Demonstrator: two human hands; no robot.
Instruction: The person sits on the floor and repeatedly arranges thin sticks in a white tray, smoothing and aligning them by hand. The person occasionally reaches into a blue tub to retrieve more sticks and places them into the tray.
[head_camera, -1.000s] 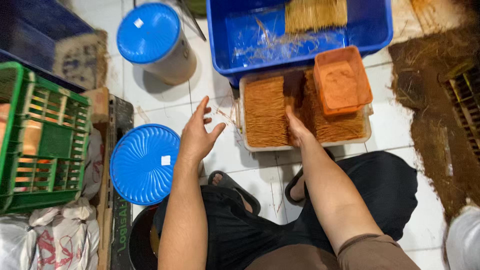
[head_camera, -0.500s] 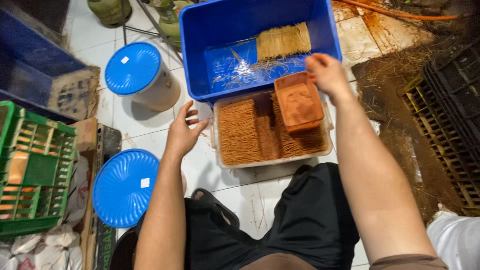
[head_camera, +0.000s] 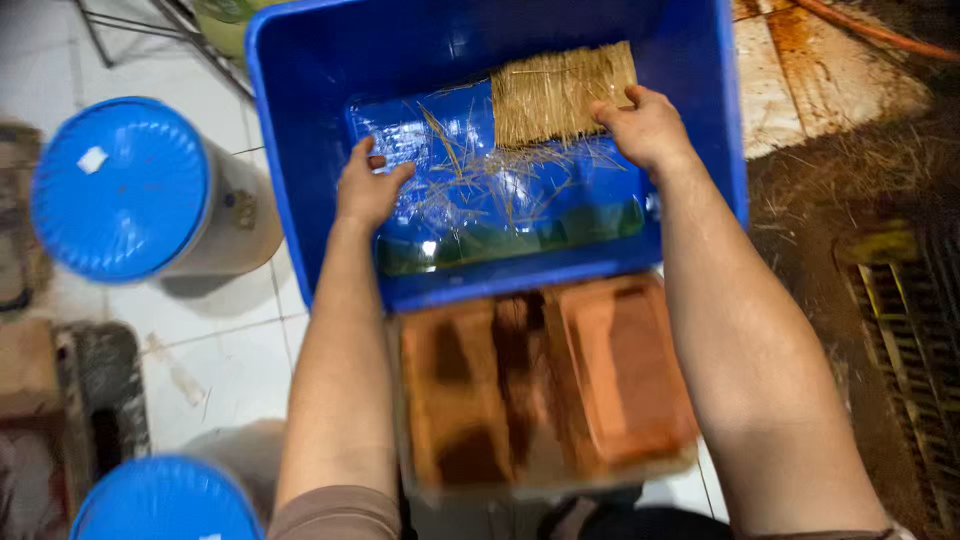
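Reaching into the blue tub (head_camera: 300, 130), the stick bundle (head_camera: 560, 92) at its far edge is touched by the right hand (head_camera: 645, 125) — fingers curled, grip unclear — left hand (head_camera: 368, 185) spread open; best lifted level.

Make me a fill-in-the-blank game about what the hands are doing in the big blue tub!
1. Both hands reach into a big tub whose colour is ____.
2. The right hand touches a tidy bundle of thin sticks; the loose sticks lie scattered nearer the ____ hand.
3. The white bucket beside the tub has a ____ lid.
4. The orange tray sits ____ to the person than the tub.

Missing words: blue; left; blue; nearer
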